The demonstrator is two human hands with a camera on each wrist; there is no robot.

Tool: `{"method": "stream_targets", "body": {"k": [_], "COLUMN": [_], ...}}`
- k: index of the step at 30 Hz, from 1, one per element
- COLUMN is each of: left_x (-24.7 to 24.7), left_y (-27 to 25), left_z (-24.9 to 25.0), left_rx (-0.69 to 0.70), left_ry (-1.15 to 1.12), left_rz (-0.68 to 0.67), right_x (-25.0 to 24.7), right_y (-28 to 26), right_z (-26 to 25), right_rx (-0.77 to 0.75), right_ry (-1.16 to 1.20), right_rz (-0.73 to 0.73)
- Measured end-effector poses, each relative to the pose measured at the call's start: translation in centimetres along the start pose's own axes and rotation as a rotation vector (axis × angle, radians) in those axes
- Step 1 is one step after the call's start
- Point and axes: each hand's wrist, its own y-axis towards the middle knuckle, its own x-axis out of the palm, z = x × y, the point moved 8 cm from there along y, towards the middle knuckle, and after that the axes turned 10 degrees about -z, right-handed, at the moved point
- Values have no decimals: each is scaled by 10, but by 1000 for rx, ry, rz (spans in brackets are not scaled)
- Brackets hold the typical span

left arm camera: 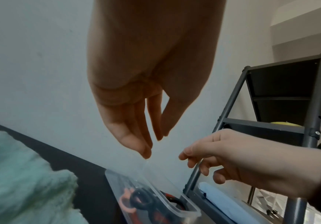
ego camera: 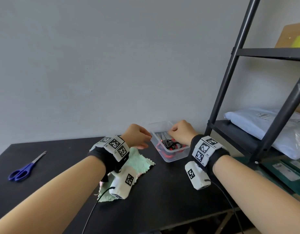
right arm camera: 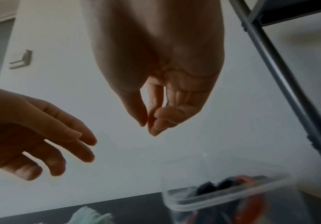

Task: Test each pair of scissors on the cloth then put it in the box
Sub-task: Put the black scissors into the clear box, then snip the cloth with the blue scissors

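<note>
The right hand (ego camera: 181,132) hovers over the far end of the clear rectangular plastic box (ego camera: 175,156), its fingers loosely curled, thumb tip and forefinger tip nearly touching, with nothing between them as the right wrist view shows. The left hand (ego camera: 137,135) hangs just to the left of the box, above the far edge of the mint-green fluffy cloth (ego camera: 139,163); its fingers (left arm camera: 136,136) point down, relaxed and close together, and hold nothing. Inside the box lie several pairs of scissors: one with black loop handles (ego camera: 169,143) on top, its grey blades pointing toward the wall, and red-handled ones (ego camera: 169,157) beneath and beside it. The box stands on the black table (ego camera: 162,191) near the wall, just right of the cloth and apart from it. The cloth lies flat on the table, partly hidden by the left wrist and its camera. Well apart, at the left end of the table, a pair of blue-handled scissors (ego camera: 24,168) lies closed, blades pointing away toward the wall. To the right of the table stands a dark metal shelf rack (ego camera: 230,78) bearing a pale plastic-wrapped parcel (ego camera: 257,125).
</note>
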Motion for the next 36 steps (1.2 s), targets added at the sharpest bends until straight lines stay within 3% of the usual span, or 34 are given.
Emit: {"method": "stream_targets", "body": {"k": [9, 19, 28, 36], "left_x": [-92, -211, -273, -284], "left_y": [-70, -151, -193, -180], "left_z": [-41, -122, -191, -236], "left_rx": [-33, -199, -385, -477], "left_ry": [112, 86, 204, 197], "left_rz": [155, 340, 357, 319], "right_x": [73, 186, 274, 328], "right_y": [-8, -9, -7, 11], "right_z": [-120, -237, -292, -317], "right_rx": [-184, -340, -347, -318], "right_ry": [1, -21, 30, -36], "right_rz": [-157, -379, -578, -675]}}
